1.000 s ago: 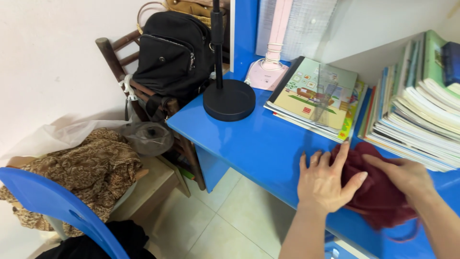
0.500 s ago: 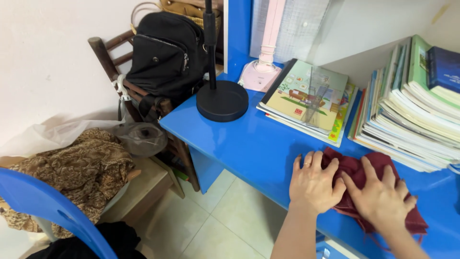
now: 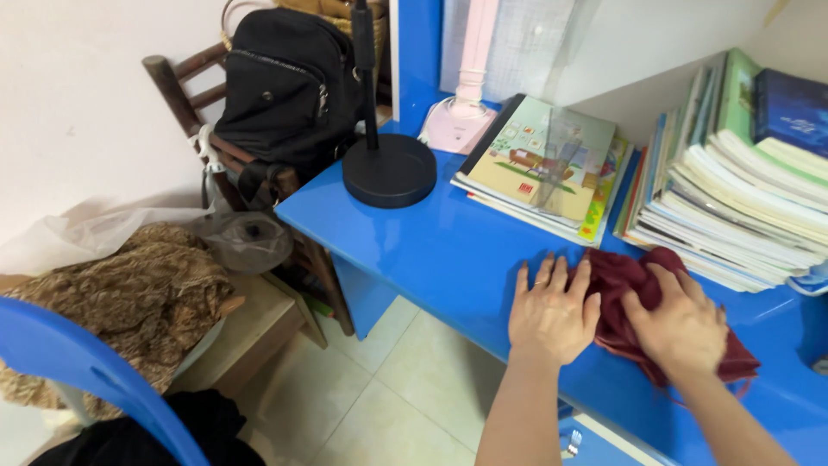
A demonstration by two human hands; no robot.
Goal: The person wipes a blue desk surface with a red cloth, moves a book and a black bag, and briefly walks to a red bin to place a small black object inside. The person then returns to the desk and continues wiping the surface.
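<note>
Now both hands are flat on the dark red cloth at the worktop front edge. Since a second ago it has gone from bunched to pressed down. Left hand and right hand have fingers spread, gripping nothing. Book stacks crowd just behind; lamp base well clear.

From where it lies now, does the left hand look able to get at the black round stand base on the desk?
Probably yes. The left hand lies flat on the blue desk, partly on the dark red cloth. Bare desktop runs from it to the black round base, with nothing between.
</note>
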